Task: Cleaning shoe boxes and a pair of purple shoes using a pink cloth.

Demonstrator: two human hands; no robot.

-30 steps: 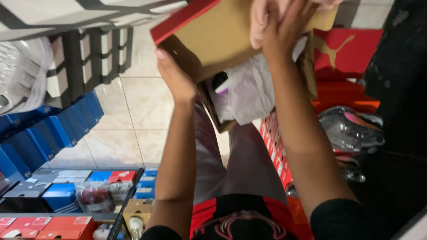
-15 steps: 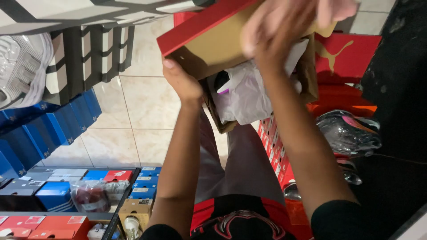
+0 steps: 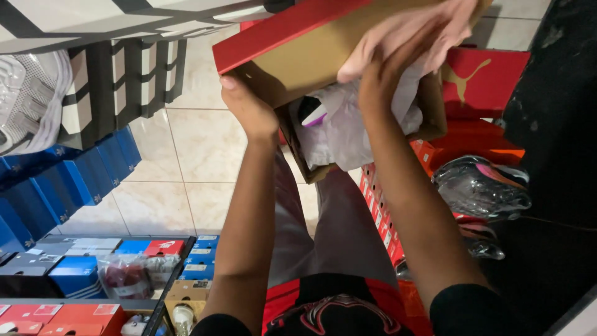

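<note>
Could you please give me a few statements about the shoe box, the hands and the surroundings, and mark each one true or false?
1. The left hand supports the shoe box at its lower left corner. True.
2. The shoe box's lid is blue. False: it is red outside, with brown cardboard inside.
3. The right hand rests on top of the white wrapping paper inside the box. True.
4. The box is empty. False: it holds white paper and part of a dark item with a purple patch.
5. Blue boxes stand in a row at the left. True.
6. The floor is carpeted. False: it is pale tile.
</note>
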